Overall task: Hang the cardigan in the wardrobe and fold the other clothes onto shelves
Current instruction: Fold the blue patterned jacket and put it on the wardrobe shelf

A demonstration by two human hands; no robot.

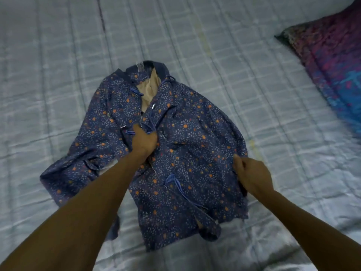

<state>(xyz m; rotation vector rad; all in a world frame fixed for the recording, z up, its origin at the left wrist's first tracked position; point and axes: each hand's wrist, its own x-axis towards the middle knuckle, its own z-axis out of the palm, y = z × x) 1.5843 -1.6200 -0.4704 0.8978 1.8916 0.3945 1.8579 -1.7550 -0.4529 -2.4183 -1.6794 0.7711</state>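
Note:
A dark blue floral jacket (187, 149) with orange dots, a zip front, blue loop ties and a beige lining lies spread on the bed, collar away from me. My left hand (144, 140) sits at the zip in the middle of the chest, its fingers tucked into the fabric there. My right hand (252, 175) is at the garment's right edge and pinches the cloth between thumb and curled fingers. The left sleeve trails out toward the lower left.
The pale blue checked quilt (254, 79) covers the whole bed around the jacket. A purple, pink and blue patterned pillow (332, 61) lies at the far right.

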